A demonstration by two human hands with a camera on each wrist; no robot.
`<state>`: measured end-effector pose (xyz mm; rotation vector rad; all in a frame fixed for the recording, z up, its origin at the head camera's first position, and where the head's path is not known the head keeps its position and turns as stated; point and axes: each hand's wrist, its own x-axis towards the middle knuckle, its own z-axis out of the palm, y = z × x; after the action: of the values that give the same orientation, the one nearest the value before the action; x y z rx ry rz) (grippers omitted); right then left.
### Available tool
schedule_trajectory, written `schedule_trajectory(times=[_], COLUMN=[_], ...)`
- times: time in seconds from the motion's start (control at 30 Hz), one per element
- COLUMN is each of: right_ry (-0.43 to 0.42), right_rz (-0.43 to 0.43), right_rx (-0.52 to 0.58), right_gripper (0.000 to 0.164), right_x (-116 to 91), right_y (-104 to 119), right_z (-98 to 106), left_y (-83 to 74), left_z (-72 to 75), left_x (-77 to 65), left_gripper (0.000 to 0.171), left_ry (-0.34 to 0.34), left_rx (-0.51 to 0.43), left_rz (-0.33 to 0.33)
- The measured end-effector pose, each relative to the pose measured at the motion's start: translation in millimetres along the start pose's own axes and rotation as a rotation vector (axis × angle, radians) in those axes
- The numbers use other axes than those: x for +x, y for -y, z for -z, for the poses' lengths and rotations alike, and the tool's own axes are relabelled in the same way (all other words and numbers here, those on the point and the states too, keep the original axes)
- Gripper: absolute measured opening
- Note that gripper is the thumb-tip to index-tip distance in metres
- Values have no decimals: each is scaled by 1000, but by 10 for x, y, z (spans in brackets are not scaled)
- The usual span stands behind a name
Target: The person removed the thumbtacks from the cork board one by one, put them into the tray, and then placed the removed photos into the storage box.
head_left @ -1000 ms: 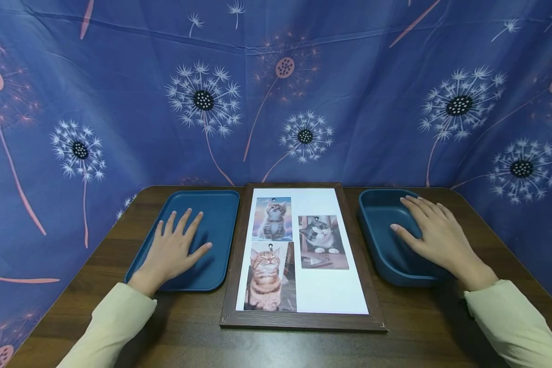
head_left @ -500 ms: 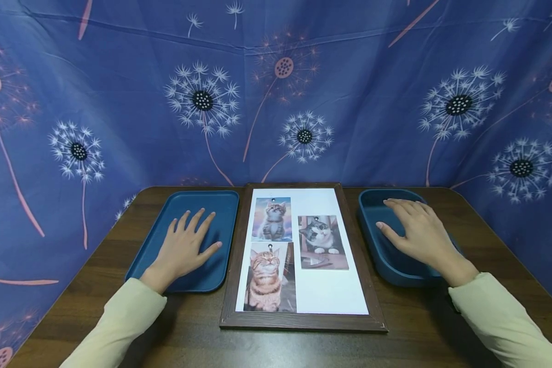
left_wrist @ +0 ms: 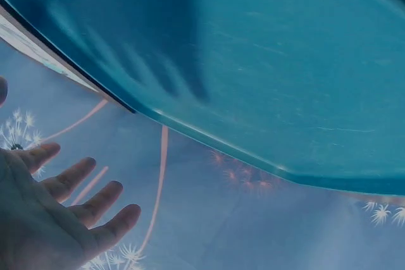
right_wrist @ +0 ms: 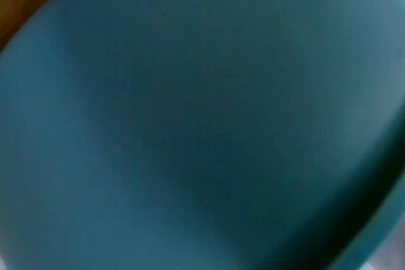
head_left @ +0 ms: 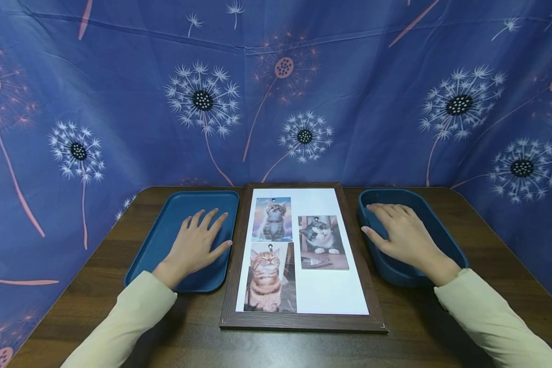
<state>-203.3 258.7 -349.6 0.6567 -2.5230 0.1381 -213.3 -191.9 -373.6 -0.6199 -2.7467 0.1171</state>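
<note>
My left hand (head_left: 195,248) hovers over the flat blue tray (head_left: 161,240) with its fingers spread, holding nothing. In the left wrist view that hand (left_wrist: 57,213) appears at the lower left, its shadow falling on the tray (left_wrist: 291,93). Over the deeper blue bin (head_left: 434,220) my right hand (head_left: 407,237) hangs with relaxed fingers and nothing in them. Between the hands lies a brown-framed white board (head_left: 331,294). It bears a grey kitten picture (head_left: 273,220), an orange cat picture (head_left: 267,281) and a grey-and-white cat picture (head_left: 324,243), each with a small pin-like dot at its top.
The brown wooden table (head_left: 257,350) carries the tray, board and bin side by side. Behind it hangs a blue cloth (head_left: 359,76) with a dandelion print. Blurred blue bin surface (right_wrist: 202,118) fills most of the right wrist view.
Both hands have drifted inward toward the board, the left hand moving right and the right hand moving left. The tray, bin, board and pictures have stayed in place.
</note>
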Motion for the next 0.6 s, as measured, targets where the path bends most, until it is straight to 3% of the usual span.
schedule_trajectory(times=[0.33,0.6], right_ry=[42,30], right_rz=[41,77], right_rx=[-3,4], right_gripper=[52,52], right_x=[40,86], right_y=[139,239], right_z=[-101,-165], left_y=[-134,-248], left_z=[15,5], left_x=[89,196], left_gripper=[67,63], left_ry=[38,17], left_rx=[-25,-42], left_rz=[-23,-54])
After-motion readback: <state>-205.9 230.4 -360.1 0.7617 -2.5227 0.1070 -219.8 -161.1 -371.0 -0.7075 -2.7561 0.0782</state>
